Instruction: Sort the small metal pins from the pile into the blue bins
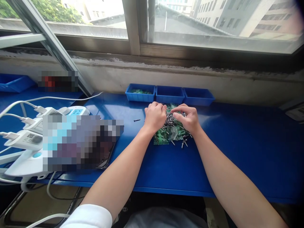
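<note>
A heap of small metal screws or rivets [170,121] lies on the blue table among green-printed clear packets [161,136]. My left hand [155,116] is over the left side of the heap, its fingers curled closed and the fingertips turned away from view. Across from it, my right hand [188,117] bends over the right side, thumb and index finger brought together in a pinch. Anything between the fingers of either hand is too small or hidden to make out. A few loose metal pieces [184,143] lie at the front of the heap, and a single dark screw [136,120] lies off to the left.
Three blue bins stand behind the heap; the left bin [140,96] holds green packets. To the left are a white power strip [28,163] with chargers and cables, and a blurred-out object [83,142]. The table's front edge [171,191] runs below my forearms.
</note>
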Demonstrator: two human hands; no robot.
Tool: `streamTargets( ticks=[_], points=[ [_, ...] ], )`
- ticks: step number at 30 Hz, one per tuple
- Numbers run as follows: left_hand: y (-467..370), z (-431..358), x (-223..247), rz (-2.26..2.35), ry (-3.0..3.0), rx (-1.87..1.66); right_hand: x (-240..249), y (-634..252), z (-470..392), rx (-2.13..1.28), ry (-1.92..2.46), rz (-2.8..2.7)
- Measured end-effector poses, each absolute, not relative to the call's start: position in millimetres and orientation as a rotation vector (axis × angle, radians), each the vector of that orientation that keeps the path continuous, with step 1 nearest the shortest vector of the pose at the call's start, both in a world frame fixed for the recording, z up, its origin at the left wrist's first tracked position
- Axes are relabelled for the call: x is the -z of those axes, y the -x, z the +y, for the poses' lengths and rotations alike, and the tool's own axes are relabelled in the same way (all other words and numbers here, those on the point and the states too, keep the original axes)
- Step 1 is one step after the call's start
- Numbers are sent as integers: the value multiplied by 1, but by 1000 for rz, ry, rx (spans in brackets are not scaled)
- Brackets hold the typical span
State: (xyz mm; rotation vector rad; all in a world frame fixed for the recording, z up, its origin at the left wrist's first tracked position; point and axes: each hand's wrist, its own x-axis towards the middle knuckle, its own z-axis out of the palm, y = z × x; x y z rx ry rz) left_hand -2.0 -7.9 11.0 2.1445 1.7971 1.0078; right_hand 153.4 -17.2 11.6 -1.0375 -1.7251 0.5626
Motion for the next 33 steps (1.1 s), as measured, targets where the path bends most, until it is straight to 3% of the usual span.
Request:
streamTargets(
  ticks=[6,17,24,33],
  points=[
    [7,-6,-13,1868,-2106,-1019,-10,-154,-15,-640,1041,-1612],
    [27,4,-19,1995,-1882,-1116,-3,-175,0,-394,1321,-1235],
    [32,9,-10,1947,-2039,-1080,6,-184,11,-478,1304,-1186],
    [10,-10,-12,1335,-2540,-1005,-12,-162,-8,-673,1005,-1429]
  ],
)
